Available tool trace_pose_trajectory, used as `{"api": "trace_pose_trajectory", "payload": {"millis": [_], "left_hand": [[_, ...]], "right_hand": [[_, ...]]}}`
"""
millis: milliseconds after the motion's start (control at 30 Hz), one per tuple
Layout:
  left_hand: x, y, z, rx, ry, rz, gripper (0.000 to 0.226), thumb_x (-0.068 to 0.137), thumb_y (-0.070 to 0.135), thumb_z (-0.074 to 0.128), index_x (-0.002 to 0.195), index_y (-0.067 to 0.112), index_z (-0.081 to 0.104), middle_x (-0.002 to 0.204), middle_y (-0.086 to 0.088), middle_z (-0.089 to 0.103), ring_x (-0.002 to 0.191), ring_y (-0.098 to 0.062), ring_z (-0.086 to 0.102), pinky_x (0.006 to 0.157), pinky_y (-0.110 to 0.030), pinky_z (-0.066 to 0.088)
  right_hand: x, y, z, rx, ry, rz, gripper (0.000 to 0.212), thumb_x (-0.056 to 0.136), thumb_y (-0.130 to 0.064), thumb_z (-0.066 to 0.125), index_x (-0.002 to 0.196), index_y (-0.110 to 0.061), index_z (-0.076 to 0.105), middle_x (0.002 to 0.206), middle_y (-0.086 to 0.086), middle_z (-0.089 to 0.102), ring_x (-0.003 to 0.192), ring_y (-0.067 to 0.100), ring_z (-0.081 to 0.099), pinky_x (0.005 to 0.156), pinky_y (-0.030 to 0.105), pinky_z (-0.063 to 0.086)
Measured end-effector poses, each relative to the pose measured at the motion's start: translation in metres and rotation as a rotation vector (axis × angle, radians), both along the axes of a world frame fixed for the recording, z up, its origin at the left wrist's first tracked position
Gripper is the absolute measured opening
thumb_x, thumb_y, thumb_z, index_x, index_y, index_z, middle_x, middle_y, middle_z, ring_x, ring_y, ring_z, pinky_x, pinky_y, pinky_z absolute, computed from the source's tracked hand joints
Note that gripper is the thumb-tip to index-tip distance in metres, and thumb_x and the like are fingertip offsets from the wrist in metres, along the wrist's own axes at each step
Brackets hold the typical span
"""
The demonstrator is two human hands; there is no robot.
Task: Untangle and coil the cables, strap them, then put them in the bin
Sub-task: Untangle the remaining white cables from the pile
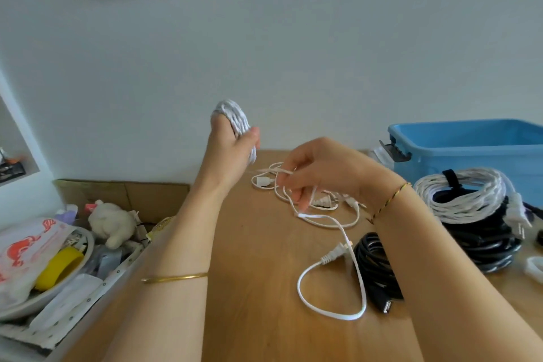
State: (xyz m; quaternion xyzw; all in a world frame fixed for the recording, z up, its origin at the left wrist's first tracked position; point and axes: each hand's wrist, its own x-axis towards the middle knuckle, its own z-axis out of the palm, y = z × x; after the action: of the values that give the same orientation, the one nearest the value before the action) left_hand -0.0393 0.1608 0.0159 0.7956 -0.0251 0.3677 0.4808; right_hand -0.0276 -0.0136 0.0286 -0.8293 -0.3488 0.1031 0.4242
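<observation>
Left hand (pixel 227 153) grips the white braided cable coil (pixel 235 116); right hand (pixel 318 169), pinching its loose tail (pixel 266 170), should feed wraps taut.

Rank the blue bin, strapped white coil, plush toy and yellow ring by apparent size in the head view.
Blue bin, partly out of frame
strapped white coil
then plush toy and yellow ring, too alike to rank
</observation>
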Motion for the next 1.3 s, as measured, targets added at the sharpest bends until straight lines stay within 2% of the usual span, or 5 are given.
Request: {"api": "trace_pose_trajectory", "payload": {"millis": [167, 400, 733, 1000, 1300], "left_hand": [[-0.007, -0.007, 0.003, 0.288, 0.354, -0.162, 0.041, 0.09, 0.032, 0.062, 0.121, 0.013, 0.043, 0.112, -0.003, 0.058, 0.104, -0.014, 0.057, 0.085, -0.026, 0.047], [-0.01, -0.006, 0.003, 0.449, 0.308, 0.023, 0.028, 0.088, 0.03, 0.061, 0.073, 0.011, 0.046, 0.065, -0.007, 0.05, 0.055, -0.023, 0.054, 0.053, -0.03, 0.042], [-0.013, 0.015, 0.006, -0.06, 0.32, 0.084, 0.016, 0.063, 0.025, 0.052, 0.059, 0.013, 0.041, 0.046, -0.004, 0.042, 0.045, -0.021, 0.042, 0.067, -0.035, 0.044], [-0.017, 0.008, 0.01, -0.071, 0.304, 0.116, 0.015, 0.068, 0.02, 0.054, 0.061, 0.012, 0.043, 0.045, 0.001, 0.041, 0.036, -0.016, 0.043, 0.074, -0.048, 0.055], [-0.025, 0.044, 0.019, -0.473, 0.089, 0.137, 0.026, 0.086, 0.002, 0.05, 0.062, 0.011, 0.047, 0.035, 0.007, 0.037, 0.033, -0.01, 0.035, 0.047, -0.019, 0.04]], "right_hand": [[0.008, -0.004, 0.002, 0.097, -0.326, -0.298, 0.014, 0.075, -0.006, 0.066, 0.072, -0.019, 0.07, 0.063, 0.002, 0.068, 0.059, 0.015, 0.064, 0.071, 0.04, 0.057], [0.017, 0.001, -0.009, 0.012, -0.68, -0.521, 0.022, 0.077, -0.011, 0.059, 0.087, -0.028, 0.067, 0.094, -0.008, 0.062, 0.09, 0.016, 0.057, 0.071, 0.034, 0.049], [0.021, 0.003, -0.016, 0.394, -0.218, -0.396, 0.014, 0.088, -0.002, 0.056, 0.09, -0.008, 0.067, 0.06, 0.005, 0.061, 0.036, 0.0, 0.051, 0.041, 0.011, 0.04], [0.026, 0.011, -0.026, 0.522, 0.02, -0.468, 0.013, 0.093, -0.007, 0.051, 0.087, -0.011, 0.062, 0.075, 0.003, 0.054, 0.042, 0.01, 0.048, 0.04, 0.022, 0.039], [0.024, 0.0, -0.024, 0.41, -0.057, -0.379, 0.035, 0.082, -0.04, 0.068, 0.082, -0.006, 0.071, 0.057, -0.005, 0.049, 0.048, 0.005, 0.041, 0.054, 0.02, 0.035]]}}
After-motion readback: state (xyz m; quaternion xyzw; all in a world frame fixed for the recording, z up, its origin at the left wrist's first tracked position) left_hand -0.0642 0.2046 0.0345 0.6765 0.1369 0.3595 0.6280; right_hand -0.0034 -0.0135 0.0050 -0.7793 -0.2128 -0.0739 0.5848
